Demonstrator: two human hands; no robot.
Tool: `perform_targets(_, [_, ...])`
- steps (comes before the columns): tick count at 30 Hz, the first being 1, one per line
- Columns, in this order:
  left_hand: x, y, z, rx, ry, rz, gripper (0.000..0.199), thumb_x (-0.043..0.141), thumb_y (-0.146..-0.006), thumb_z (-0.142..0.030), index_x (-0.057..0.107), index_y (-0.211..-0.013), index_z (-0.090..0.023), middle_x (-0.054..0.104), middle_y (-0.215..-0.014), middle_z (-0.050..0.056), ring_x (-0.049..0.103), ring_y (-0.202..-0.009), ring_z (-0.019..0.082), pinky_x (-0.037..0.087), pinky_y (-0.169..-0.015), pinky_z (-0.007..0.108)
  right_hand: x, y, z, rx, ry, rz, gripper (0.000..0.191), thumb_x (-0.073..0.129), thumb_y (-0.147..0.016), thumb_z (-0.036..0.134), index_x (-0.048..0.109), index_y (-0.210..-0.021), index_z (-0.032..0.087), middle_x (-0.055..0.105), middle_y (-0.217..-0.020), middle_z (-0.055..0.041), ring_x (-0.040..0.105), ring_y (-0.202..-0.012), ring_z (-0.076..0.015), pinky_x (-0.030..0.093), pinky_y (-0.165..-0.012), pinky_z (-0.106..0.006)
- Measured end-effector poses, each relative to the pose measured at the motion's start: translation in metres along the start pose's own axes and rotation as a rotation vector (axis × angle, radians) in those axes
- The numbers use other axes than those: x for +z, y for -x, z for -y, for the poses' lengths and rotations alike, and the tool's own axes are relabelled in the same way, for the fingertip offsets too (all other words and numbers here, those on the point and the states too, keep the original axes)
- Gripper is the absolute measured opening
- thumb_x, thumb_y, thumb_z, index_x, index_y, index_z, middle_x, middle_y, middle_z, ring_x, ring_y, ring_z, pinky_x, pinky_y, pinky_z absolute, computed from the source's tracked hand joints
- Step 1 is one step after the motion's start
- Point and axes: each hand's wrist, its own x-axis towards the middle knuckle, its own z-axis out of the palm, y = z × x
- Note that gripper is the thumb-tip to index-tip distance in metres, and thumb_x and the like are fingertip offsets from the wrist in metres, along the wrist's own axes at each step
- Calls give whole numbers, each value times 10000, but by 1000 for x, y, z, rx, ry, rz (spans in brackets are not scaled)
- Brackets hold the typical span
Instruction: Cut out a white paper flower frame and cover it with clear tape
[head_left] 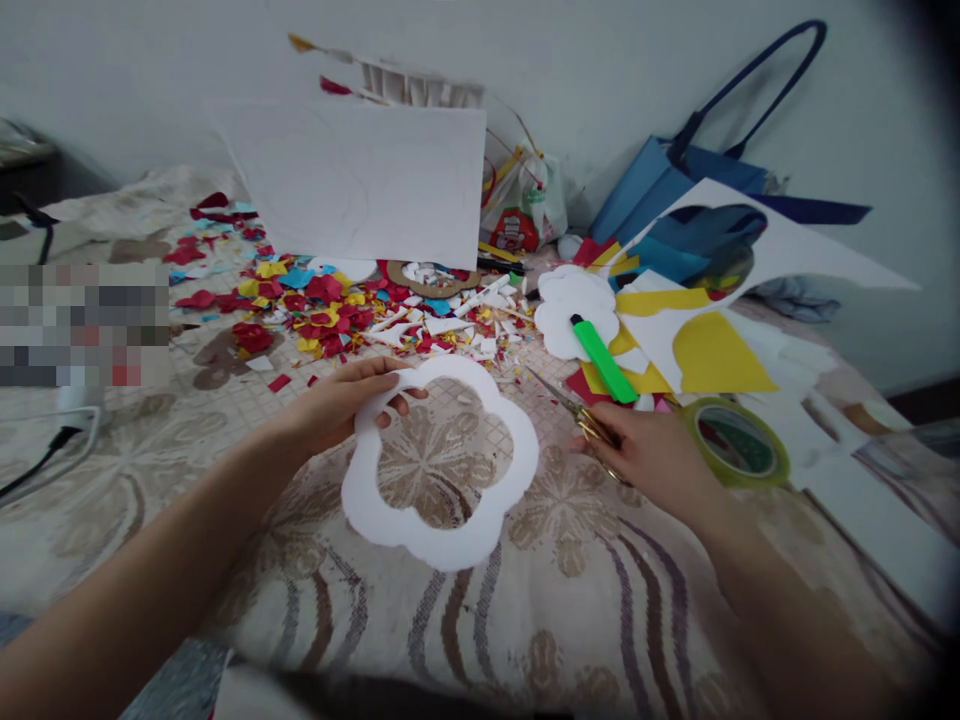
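Head view showed the left hand (367, 392) pinching the white paper ring (519, 470) by its top-left edge over the flowery tablecloth (375, 610), maybe so it wouldn't flop, and the right hand (646, 448) curled round the gold scissors (596, 427) at the handles

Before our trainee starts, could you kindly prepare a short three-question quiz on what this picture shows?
1. Which hand holds the gold-handled metal scissors?
2. True or false: in the picture, the round, yellow-green tape roll lies left of the scalloped white paper ring.
3. Which of these overlaps the white, flower-shaped paper piece?
a) A blue bag with long handles
b) A bright green, black-ended plastic tool
c) A white plastic bag with red print

Key:
1. The right hand.
2. False; the roll lies to the ring's right.
3. b.
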Motion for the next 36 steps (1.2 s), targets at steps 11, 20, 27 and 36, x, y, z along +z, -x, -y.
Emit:
perform_targets(11, [1,0,-2,-27,-31,-21,114,588,-784,-131,581,-898,-126,692,-799,81,580,-558,94,385,-377,136,-2,1,8,-105,-115,125,149,529,-849,354,523,-852,205,630,-740,-16,573,-643,-164,335,-556,-253])
perform_targets(20, [-1,2,-4,-58,-69,-9,130,585,-772,-129,570,-901,-136,689,-783,63,576,-551,85,396,-379,126,3,1,-1,-191,16,136,240,554,-853,447,539,-781,218,603,-657,14,566,-617,-152,264,-531,-256])
perform_targets(27, [-2,2,-4,-56,-67,22,117,568,-779,-101,568,-888,-142,683,-766,64,579,-540,91,416,-374,127,3,1,-1,-197,57,153,284,545,-854,485,553,-755,218,612,-658,5,570,-621,-157,247,-537,-264])
perform_targets(36, [1,3,-5,-56,-90,10,91,564,-774,-93,577,-856,-133,701,-792,90,576,-531,96,396,-363,135,5,1,-1,-203,66,114,307,529,-857,484,578,-707,221,606,-609,-9,532,-579,-154,207,-521,-280])
